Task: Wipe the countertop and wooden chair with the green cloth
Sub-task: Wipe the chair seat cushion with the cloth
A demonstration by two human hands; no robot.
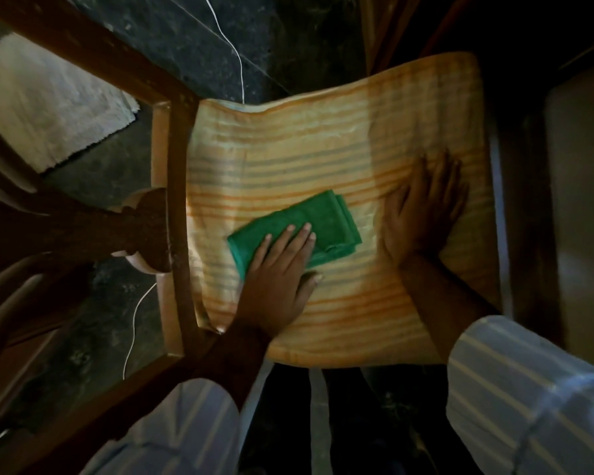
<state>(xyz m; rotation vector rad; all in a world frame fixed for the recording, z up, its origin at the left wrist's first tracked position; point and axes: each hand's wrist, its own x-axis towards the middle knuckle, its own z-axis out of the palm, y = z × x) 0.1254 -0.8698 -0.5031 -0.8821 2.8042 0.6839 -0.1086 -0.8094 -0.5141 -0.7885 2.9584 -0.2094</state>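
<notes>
From the head camera, looking straight down, a wooden chair (172, 186) stands on a dark stone floor (199, 39). A striped orange and yellow towel (323, 138) covers the seat of the chair.

The green cloth (299, 217) lies folded on the towel, near the middle of the seat. The left hand (278, 279) lies flat on top of the green cloth. Its fingers (302, 234) are stretched out straight and close together, pressing down on the cloth, not curled around it. The thumb sticks out to the side and touches the towel.

The right hand (422, 214) lies flat on the towel, just beside the green cloth but not touching it. Its fingers are spread wide and hold nothing. This hand looks a bit blurry and sits in shadow.

Both arms wear sleeves (528, 389) that are light blue with pale stripes, pushed up past the wrists.

The dark carved back of the chair (93, 228) is on the left side of the picture. A thin white cord (235, 53) runs across the floor beyond the seat. A pale fuzzy mat (48, 104) lies on the floor at the upper left.
</notes>
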